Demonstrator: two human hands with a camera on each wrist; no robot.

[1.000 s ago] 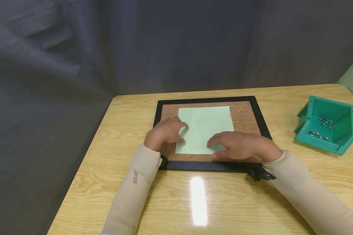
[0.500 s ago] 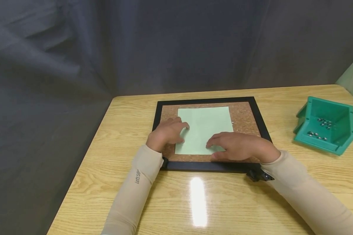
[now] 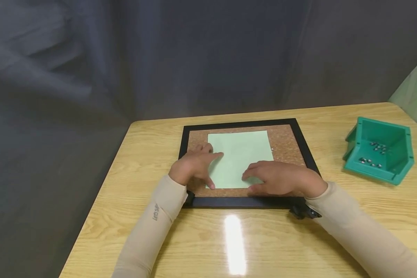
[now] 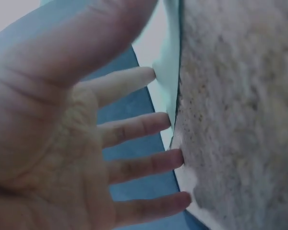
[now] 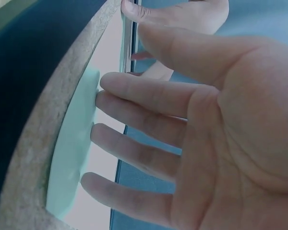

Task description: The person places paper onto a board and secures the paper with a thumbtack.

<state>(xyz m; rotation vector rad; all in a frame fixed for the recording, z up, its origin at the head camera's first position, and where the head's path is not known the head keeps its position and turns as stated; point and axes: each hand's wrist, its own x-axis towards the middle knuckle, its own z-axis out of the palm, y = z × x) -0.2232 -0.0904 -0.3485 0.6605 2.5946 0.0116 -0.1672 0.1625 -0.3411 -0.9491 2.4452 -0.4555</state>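
A pale green sheet of paper (image 3: 241, 150) lies on a cork board (image 3: 287, 143) with a black frame (image 3: 239, 202). My left hand (image 3: 196, 164) is spread over the sheet's left edge, thumb near its lower left corner. In the left wrist view, the left hand's straight fingers (image 4: 139, 125) reach the paper and the cork beside it. My right hand (image 3: 281, 177) lies over the sheet's lower right part. The right wrist view shows its extended fingers (image 5: 134, 146) with their tips at the paper. Neither hand grips anything.
A green open-front bin (image 3: 383, 148) with several small shiny metal pieces (image 3: 378, 147) stands on the wooden table (image 3: 125, 193) to the right. A tiny white speck shows on the cork right of the sheet. Dark cloth (image 3: 215, 58) hangs behind and at left.
My left hand has spread wider, its thumb moving down toward the sheet's lower left corner. The right hand holds nearly the same place on the paper. The head view has shifted slightly.
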